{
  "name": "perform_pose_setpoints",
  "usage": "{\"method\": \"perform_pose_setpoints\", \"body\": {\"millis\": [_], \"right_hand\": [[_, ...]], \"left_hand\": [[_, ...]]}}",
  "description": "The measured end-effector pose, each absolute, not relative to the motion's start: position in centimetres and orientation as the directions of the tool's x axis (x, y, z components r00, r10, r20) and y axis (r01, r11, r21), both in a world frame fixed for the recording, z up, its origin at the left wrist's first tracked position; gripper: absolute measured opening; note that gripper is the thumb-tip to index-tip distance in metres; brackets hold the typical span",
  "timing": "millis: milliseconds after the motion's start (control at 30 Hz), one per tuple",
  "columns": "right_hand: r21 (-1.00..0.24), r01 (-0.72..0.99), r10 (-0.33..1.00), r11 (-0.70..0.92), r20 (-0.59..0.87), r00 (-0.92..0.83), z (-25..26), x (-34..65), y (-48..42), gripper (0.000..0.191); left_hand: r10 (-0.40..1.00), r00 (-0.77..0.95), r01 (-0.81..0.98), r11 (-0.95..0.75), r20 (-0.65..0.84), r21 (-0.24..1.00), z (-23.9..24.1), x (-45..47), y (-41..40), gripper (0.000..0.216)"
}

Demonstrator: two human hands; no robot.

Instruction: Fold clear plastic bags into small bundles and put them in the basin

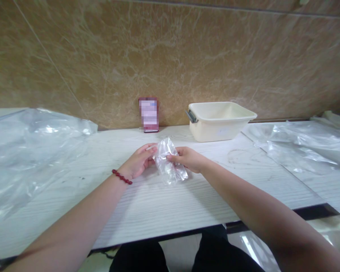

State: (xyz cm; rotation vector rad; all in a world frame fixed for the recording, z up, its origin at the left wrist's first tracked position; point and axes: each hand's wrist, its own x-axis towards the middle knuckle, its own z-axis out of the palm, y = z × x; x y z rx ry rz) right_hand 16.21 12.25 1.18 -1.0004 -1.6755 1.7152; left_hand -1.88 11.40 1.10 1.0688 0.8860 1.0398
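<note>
A small clear plastic bag (167, 166), crinkled and shiny, is held above the middle of the table between my two hands. My right hand (189, 158) pinches it from the right, with the thumb lying across its front. At its upper left edge my left hand (141, 158) grips it between thumb and fingers; a red bead bracelet (121, 176) circles that wrist. Whether anything lies inside the bag I cannot make out.
Behind the hands a phone (149, 115) leans upright against the marble wall (116, 56). A cream plastic bin (215, 128) with a grey handle stands at the back right. Large clear plastic sheets (31, 151) cover the left of the white table (158, 211); more plastic (303, 147) lies right.
</note>
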Motion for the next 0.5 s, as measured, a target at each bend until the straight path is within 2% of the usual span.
{"method": "perform_pose_setpoints", "body": {"millis": [133, 267, 500], "right_hand": [[-0.987, 0.111, 0.841, -0.114, -0.155, -0.517, 1.5, 16.4, 12.5, 0.021], [-0.978, 0.122, 0.806, -0.169, -0.208, -0.554, 1.7, 16.9, 12.7, 0.021], [-0.974, 0.114, 0.815, -0.195, -0.226, -0.534, 1.6, 17.5, 13.3, 0.020]], "left_hand": [[0.955, 0.274, -0.228, 0.180, -0.115, 0.957, 0.8, -1.3, 11.3, 0.018], [0.963, 0.205, -0.231, 0.222, -0.176, 0.947, 0.6, -1.0, 11.4, 0.007], [0.947, 0.246, -0.254, 0.268, -0.205, 0.929, 0.5, -0.4, 11.3, 0.007]]}}
